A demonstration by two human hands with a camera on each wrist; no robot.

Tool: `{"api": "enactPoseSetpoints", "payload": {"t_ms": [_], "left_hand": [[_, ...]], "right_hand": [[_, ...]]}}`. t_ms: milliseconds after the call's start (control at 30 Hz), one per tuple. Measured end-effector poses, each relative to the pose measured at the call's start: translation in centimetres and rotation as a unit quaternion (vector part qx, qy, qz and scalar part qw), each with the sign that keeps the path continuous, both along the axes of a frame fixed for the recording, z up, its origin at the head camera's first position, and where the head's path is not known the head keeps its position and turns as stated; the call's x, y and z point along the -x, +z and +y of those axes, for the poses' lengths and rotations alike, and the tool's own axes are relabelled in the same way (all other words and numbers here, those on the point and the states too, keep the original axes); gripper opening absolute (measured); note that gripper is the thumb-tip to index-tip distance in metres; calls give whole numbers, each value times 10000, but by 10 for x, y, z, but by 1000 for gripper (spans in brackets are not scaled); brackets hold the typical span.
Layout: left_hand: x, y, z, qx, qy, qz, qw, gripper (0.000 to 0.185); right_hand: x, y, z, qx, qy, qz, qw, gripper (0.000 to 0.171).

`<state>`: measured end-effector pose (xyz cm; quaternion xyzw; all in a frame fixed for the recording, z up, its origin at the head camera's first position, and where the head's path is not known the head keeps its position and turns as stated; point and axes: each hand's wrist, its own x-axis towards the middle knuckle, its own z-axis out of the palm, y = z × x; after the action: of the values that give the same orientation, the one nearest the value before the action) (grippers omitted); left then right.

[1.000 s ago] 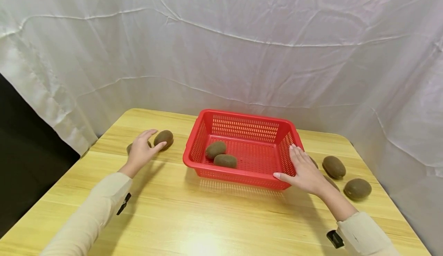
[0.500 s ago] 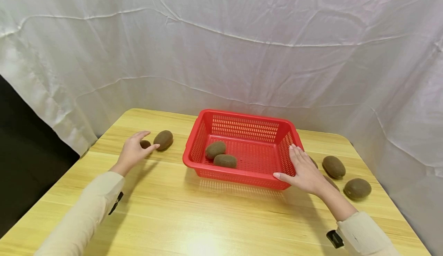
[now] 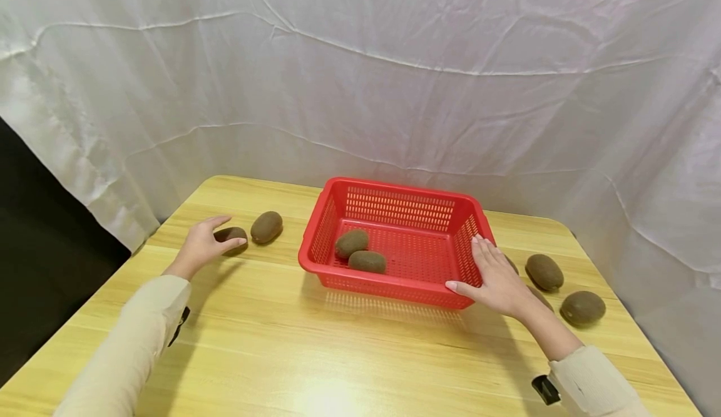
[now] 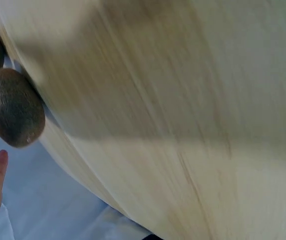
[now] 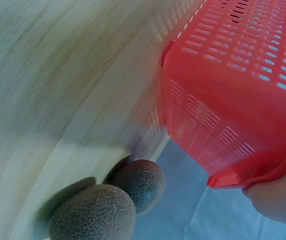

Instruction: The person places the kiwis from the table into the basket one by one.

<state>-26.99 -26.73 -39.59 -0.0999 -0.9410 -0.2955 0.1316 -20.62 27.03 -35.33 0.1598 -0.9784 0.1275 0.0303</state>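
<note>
My left hand (image 3: 197, 246) is at the left of the table, thumb and fingers spread beside a brown kiwi (image 3: 231, 240). In the left wrist view a gap shows between the straight fingers and the nearer kiwi (image 4: 14, 107). Another kiwi (image 3: 266, 227) lies just to its right. My right hand (image 3: 498, 278) rests on the right end of a red perforated basket (image 3: 388, 287), fingers extended over the rim and thumb at the front corner. Inside the basket, a kiwi (image 3: 352, 243) and a second kiwi (image 3: 367, 262) sit together at the left.
Right of the basket lie several kiwis, among them a rear kiwi (image 3: 544, 272) and a front kiwi (image 3: 582, 308); others are partly covered by my right hand. All stand on a wooden table (image 3: 315, 360). A pale curtain (image 3: 360, 91) hangs behind it.
My left hand has drawn leftward, away from the right-hand kiwi of the left pair to the other one, which is now more exposed. The right hand and basket have stayed put.
</note>
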Motion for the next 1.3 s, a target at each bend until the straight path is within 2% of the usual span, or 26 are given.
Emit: {"api": "enactPoseSetpoints", "payload": {"t_ms": [233, 367, 767, 1300], "left_hand": [[1, 1, -10, -70, 49, -297, 9995, 73], [3, 0, -15, 133, -12, -331, 9994, 79], [6, 0, -20, 618, 25, -960, 9935, 71], [7, -6, -24, 744, -146, -1023, 9919, 71]], "right_hand": [[1, 0, 0, -2, 3, -6, 10000, 103], [1, -1, 0, -21, -1, -9, 10000, 102], [0, 0, 0, 11, 10, -17, 10000, 102], [1, -2, 1, 3, 13, -18, 10000, 102]]}}
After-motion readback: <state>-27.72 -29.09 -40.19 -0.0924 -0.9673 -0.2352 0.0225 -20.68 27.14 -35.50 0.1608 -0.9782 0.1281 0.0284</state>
